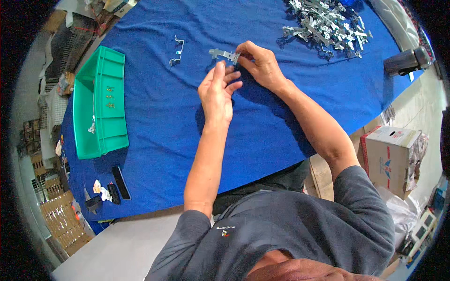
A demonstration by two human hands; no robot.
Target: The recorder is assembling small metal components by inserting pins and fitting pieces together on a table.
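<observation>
A thin silver metal bracket (223,55) with bent tabs is held above the blue cloth at the middle of the table. My right hand (262,65) pinches its right end between thumb and fingers. My left hand (218,91) is just below the bracket, palm up, with its fingers spread; whether a fingertip touches the metal I cannot tell. A second metal bracket (179,50) lies on the cloth to the left of my hands.
At the far right is a heap of metal brackets (323,23). A green plastic crate (112,136) stands at the left. Near the left front edge lie a black phone-like slab (121,182) and small items. A dark bottle (407,62) lies at the right edge; a cardboard box (391,152) is beyond.
</observation>
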